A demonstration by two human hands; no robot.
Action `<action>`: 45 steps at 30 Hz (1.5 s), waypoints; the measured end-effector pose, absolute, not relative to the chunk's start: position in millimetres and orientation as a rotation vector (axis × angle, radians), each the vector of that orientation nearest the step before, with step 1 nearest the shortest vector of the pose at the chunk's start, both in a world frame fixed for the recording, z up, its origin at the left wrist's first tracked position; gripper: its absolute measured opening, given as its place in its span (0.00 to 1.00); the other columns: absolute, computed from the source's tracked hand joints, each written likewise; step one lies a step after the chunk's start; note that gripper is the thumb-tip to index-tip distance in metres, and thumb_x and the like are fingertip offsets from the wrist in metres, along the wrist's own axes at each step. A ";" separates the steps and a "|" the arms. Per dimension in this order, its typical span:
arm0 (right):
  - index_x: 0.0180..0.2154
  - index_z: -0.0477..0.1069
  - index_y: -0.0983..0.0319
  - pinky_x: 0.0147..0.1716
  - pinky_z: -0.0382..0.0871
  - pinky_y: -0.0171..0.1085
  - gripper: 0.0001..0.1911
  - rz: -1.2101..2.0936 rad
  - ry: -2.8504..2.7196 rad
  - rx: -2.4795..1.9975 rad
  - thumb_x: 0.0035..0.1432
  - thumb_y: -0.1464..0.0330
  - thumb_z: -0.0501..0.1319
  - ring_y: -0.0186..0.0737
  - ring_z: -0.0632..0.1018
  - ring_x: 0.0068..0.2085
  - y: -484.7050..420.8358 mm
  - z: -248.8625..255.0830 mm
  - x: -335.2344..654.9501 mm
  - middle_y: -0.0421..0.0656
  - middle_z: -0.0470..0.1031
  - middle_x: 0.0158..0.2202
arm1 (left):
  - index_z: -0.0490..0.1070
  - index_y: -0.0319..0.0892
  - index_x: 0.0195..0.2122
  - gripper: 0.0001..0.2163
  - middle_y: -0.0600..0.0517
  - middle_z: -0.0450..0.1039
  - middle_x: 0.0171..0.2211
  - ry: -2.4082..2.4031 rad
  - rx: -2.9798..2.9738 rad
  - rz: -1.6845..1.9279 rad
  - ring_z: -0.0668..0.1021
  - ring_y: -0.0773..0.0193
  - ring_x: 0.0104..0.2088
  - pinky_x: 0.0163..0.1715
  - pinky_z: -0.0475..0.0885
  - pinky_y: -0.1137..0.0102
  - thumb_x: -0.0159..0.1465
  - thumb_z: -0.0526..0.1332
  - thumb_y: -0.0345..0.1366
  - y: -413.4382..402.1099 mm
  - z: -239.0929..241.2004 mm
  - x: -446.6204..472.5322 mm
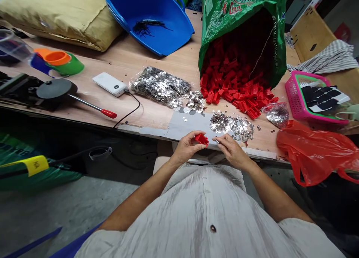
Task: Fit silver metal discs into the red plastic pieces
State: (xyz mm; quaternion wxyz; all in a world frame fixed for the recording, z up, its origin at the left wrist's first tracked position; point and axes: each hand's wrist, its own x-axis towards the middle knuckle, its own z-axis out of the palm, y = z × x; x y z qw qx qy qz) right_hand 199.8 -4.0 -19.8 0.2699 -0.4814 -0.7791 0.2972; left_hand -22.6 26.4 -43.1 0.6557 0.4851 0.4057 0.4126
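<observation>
My left hand (187, 148) grips a small red plastic housing (201, 139) between thumb and fingers, just over the table's front edge. To its right, my right hand (232, 150) pinches a tiny metal piece (216, 140), its tip pointing at the housing with a small gap between them. Behind my right hand lies a loose spread of small shiny metal pieces (232, 125) on a grey sheet (182, 125). Beyond that, a heap of similar red plastic parts (238, 89) spills from the mouth of a green woven sack (244, 11).
A clear bag of metal pieces (161, 86) and a white power bank (109, 84) lie left. A red-handled lever press (56, 89) stands farther left. Behind is a blue scoop (157, 37). On the right are a pink basket (297, 97) and a red plastic bag (322, 149) overhanging the edge.
</observation>
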 end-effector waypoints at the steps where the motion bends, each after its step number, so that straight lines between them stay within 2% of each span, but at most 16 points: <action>1: 0.53 0.70 0.57 0.44 0.71 0.43 0.15 0.812 -2.093 -1.313 0.68 0.69 0.52 0.41 0.74 0.43 -3.8 -24.4 198.5 0.46 0.71 0.40 | 0.76 0.41 0.45 0.20 0.48 0.79 0.38 0.947 1.172 0.941 0.78 0.61 0.38 0.44 0.71 0.68 0.50 0.72 0.34 29.3 -45.2 -24.3; 3: 0.51 0.71 0.58 0.43 0.71 0.42 0.14 0.823 -2.072 -1.340 0.66 0.69 0.55 0.41 0.75 0.41 -2.2 -31.2 195.8 0.45 0.74 0.40 | 0.77 0.42 0.43 0.18 0.47 0.79 0.40 0.994 1.314 0.939 0.78 0.59 0.40 0.45 0.71 0.66 0.50 0.72 0.34 35.9 -47.8 -27.3; 7: 0.47 0.73 0.59 0.41 0.70 0.39 0.10 0.764 -2.075 -1.391 0.65 0.68 0.58 0.40 0.78 0.39 4.0 -38.1 191.8 0.44 0.78 0.39 | 0.77 0.46 0.45 0.19 0.50 0.80 0.41 1.040 1.540 0.875 0.78 0.59 0.39 0.45 0.71 0.66 0.50 0.70 0.32 48.4 -49.4 -30.7; 16: 0.46 0.75 0.61 0.41 0.71 0.39 0.11 0.690 -2.177 -1.360 0.65 0.70 0.56 0.40 0.78 0.40 13.6 -40.1 185.7 0.46 0.78 0.40 | 0.78 0.47 0.44 0.16 0.51 0.80 0.40 0.987 1.769 0.813 0.78 0.53 0.48 0.56 0.66 0.61 0.53 0.69 0.35 57.1 -56.2 -30.6; 23: 0.46 0.74 0.60 0.42 0.71 0.39 0.11 0.647 -2.235 -1.330 0.65 0.71 0.56 0.40 0.78 0.41 15.4 -42.5 185.1 0.46 0.77 0.40 | 0.80 0.47 0.42 0.16 0.51 0.81 0.39 0.978 1.686 0.834 0.78 0.52 0.49 0.56 0.65 0.60 0.50 0.70 0.34 57.5 -51.0 -29.7; 31: 0.45 0.73 0.59 0.42 0.72 0.37 0.10 0.559 -2.256 -1.359 0.65 0.73 0.55 0.39 0.77 0.42 8.9 -47.6 178.3 0.45 0.76 0.41 | 0.79 0.47 0.41 0.15 0.51 0.81 0.39 1.013 1.693 0.791 0.79 0.57 0.39 0.45 0.69 0.67 0.50 0.69 0.33 56.4 -50.2 -28.3; 38: 0.42 0.71 0.60 0.40 0.70 0.35 0.09 0.502 -2.285 -1.452 0.66 0.73 0.54 0.39 0.76 0.42 6.0 -48.6 165.6 0.45 0.75 0.39 | 0.79 0.47 0.40 0.14 0.53 0.80 0.35 1.068 1.683 0.838 0.78 0.60 0.36 0.41 0.68 0.69 0.51 0.69 0.34 52.5 -54.4 -26.7; 45: 0.49 0.67 0.59 0.44 0.69 0.40 0.12 0.656 -2.132 -1.332 0.66 0.71 0.51 0.42 0.74 0.44 8.4 -37.7 178.1 0.47 0.72 0.43 | 0.77 0.46 0.39 0.13 0.52 0.79 0.35 1.052 1.639 0.883 0.76 0.60 0.36 0.41 0.67 0.68 0.51 0.69 0.32 45.1 -44.4 -26.3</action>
